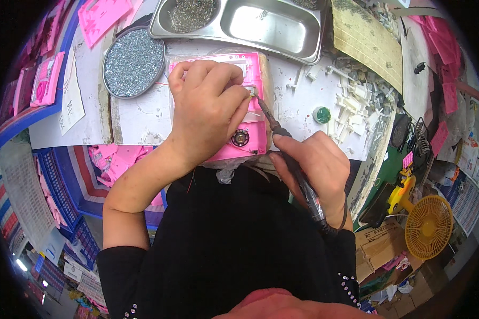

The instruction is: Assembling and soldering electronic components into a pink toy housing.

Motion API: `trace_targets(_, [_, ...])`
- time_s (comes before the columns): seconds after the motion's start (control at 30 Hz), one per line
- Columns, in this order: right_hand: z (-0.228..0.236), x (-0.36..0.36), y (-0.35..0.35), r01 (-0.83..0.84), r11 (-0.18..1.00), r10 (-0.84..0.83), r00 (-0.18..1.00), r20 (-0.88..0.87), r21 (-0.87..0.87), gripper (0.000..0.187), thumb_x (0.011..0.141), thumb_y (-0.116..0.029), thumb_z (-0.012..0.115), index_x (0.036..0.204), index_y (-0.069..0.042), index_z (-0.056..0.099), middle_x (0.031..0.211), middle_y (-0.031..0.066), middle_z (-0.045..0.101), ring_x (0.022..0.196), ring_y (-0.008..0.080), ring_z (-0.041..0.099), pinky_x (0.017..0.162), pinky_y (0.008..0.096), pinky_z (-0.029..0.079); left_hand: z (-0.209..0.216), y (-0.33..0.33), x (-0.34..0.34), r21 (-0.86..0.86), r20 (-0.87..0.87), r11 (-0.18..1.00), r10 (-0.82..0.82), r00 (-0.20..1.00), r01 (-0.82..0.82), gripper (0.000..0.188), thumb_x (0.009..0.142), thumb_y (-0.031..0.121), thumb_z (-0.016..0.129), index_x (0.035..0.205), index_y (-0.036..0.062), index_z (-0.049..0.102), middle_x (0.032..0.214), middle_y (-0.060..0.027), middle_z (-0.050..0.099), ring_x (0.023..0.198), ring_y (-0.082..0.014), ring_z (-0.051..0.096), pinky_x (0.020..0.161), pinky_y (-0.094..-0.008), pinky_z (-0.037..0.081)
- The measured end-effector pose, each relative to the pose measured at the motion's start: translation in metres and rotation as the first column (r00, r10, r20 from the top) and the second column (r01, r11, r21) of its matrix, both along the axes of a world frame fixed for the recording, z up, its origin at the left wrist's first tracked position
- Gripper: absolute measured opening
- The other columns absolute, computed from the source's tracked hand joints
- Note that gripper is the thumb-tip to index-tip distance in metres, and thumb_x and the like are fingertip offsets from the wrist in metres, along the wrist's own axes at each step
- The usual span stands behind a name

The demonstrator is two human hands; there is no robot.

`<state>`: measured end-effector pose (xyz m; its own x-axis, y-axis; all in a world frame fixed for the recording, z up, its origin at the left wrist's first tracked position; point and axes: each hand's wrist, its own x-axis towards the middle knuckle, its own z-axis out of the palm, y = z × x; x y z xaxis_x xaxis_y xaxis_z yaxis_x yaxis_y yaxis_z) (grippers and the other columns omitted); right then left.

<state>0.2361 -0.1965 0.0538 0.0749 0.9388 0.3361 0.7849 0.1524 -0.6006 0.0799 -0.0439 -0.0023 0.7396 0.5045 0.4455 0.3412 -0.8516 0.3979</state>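
Note:
In front of me, a pink plastic housing (256,69) rests on a padded, plastic-wrapped block (270,87) at the table's near edge. A small round speaker (240,138) sits in its lower part. My left hand (210,103) lies over the housing, its fingers bent and pinched near a small metal part (252,91); what is between the fingertips is hidden. My right hand (319,167) is closed round a black-handled soldering iron (295,173). The iron's tip points up and left, at or very near the metal part; contact cannot be made out.
Left of the housing stands a round dish of small screws (134,63). A steel tray (271,29) lies behind. On the right are a green-topped small container (321,115) and white plastic parts (356,101). A yellow fan (429,227) stands at lower right, blue crates (64,191) at lower left.

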Motion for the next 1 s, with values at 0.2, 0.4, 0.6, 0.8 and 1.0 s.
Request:
trace_targets(0.2, [0.002,0.008,-0.015,0.074,0.997,-0.075,0.994,-0.079,-0.024,0.034,0.073,0.003,0.084,0.104,-0.001,0.072,0.070,0.0084,0.061,0.059,0.0223,0.055,0.054,0.0332,0.041,-0.001,0.000,0.000,-0.001,0.002,1.000,-0.003,1.000,0.003,0.011,0.075,0.015,0.081,0.083,0.0125,0.073,0.096,0.0011,0.065,0.097,-0.0220,0.058,0.095,-0.0433,0.034])
trace_targets(0.4, [0.003,0.010,-0.011,0.094,0.995,-0.097,0.987,-0.125,-0.033,0.032,0.073,0.003,0.084,0.103,-0.001,0.072,0.069,0.0080,0.061,0.058,0.0218,0.055,0.054,0.0333,0.042,0.002,0.000,0.000,-0.001,-0.012,1.000,-0.004,1.000,0.004,0.011,0.075,0.015,0.081,0.083,0.0125,0.073,0.096,0.0011,0.065,0.097,-0.0221,0.058,0.096,-0.0432,0.034])
trace_targets(0.6, [-0.002,0.013,-0.012,0.089,0.996,-0.093,0.988,-0.126,-0.031,0.031,0.074,0.003,0.083,0.103,-0.001,0.072,0.070,0.0089,0.061,0.059,0.0213,0.055,0.055,0.0325,0.041,0.004,-0.001,-0.002,0.002,-0.027,1.000,-0.008,1.000,0.008,0.013,0.076,0.014,0.082,0.087,0.0125,0.075,0.096,0.0005,0.064,0.097,-0.0221,0.058,0.097,-0.0440,0.034])
trace_targets(0.8, [-0.003,0.016,-0.013,0.123,0.992,-0.127,0.982,-0.141,-0.037,0.031,0.072,0.003,0.083,0.101,-0.001,0.072,0.070,0.0083,0.061,0.058,0.0216,0.055,0.054,0.0326,0.042,0.003,0.001,-0.007,-0.017,0.034,0.999,-0.041,0.999,0.041,0.021,0.077,0.010,0.080,0.098,0.0127,0.077,0.098,-0.0009,0.065,0.092,-0.0224,0.060,0.094,-0.0400,0.037])
trace_targets(1.0, [-0.003,0.020,-0.008,0.155,0.988,-0.152,0.977,-0.148,0.009,0.030,0.072,0.003,0.084,0.100,-0.001,0.073,0.071,0.0076,0.063,0.058,0.0211,0.055,0.053,0.0327,0.042,0.006,0.005,-0.009,-0.004,-0.009,1.000,-0.002,1.000,0.002,0.021,0.079,0.011,0.079,0.100,0.0141,0.077,0.088,0.0013,0.065,0.087,-0.0185,0.061,0.092,-0.0390,0.037])
